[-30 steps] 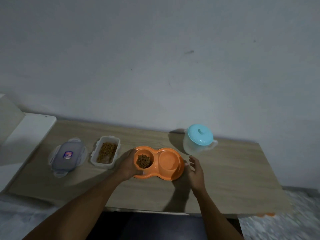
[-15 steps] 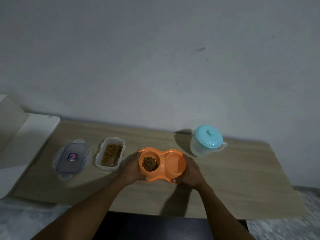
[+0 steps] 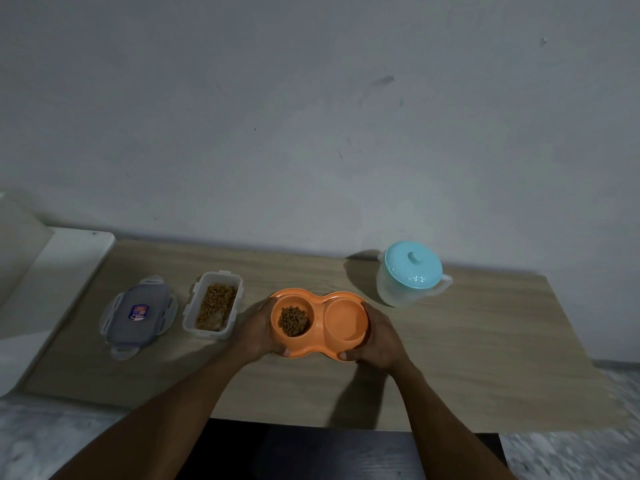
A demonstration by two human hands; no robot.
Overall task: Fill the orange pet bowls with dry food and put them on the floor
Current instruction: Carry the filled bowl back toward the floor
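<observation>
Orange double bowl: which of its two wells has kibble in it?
The left well, by the left hand, holds kibble; the right well, by the right hand, looks empty.

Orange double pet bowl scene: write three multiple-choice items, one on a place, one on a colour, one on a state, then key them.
1. The kibble in the orange double pet bowl lies in which well?
A left B right C both
2. The jug's lid is:
A orange B light blue C grey
3. The food container is:
A latched shut B open C tipped over

Answers: 1 A, the right well shows bare orange. 2 B, a light blue lid tops the clear jug. 3 B, its grey lid lies beside it on the table.
</observation>
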